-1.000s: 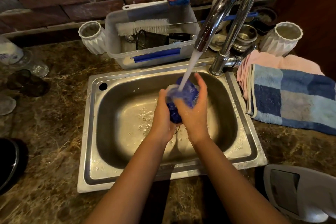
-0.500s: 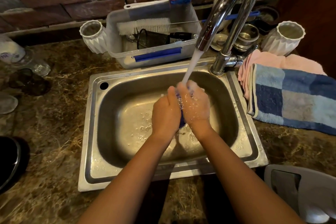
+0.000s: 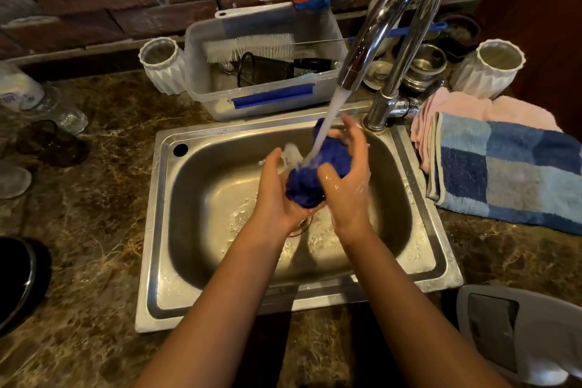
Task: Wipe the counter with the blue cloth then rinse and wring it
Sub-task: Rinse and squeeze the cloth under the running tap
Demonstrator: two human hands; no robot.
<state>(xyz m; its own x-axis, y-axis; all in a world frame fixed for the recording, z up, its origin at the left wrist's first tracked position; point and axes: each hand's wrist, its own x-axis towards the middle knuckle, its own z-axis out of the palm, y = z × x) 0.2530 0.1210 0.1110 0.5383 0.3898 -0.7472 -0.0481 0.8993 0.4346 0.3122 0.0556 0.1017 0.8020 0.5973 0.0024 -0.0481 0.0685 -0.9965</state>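
The blue cloth [image 3: 310,179] is bunched into a wet ball over the steel sink [image 3: 189,230]. Both hands cup it: my left hand [image 3: 277,195] holds it from below on the left, my right hand [image 3: 348,179] wraps it from the right with fingers partly spread. A stream of water [image 3: 329,121] from the chrome tap [image 3: 393,19] lands on top of the cloth. Water splashes on the sink floor under my hands. The brown marbled counter [image 3: 94,230] surrounds the sink.
A clear plastic bin [image 3: 252,94] with a brush and a black mesh cup stands behind the sink. White ribbed vases [image 3: 163,64] [image 3: 489,69] flank it. Folded blue checked and pink towels [image 3: 504,173] lie right of the sink. Glassware [image 3: 47,110] sits far left.
My hands were pressed together around the cloth half a second ago; now they have parted and the blue cloth shows between them, higher and slightly right under the stream.
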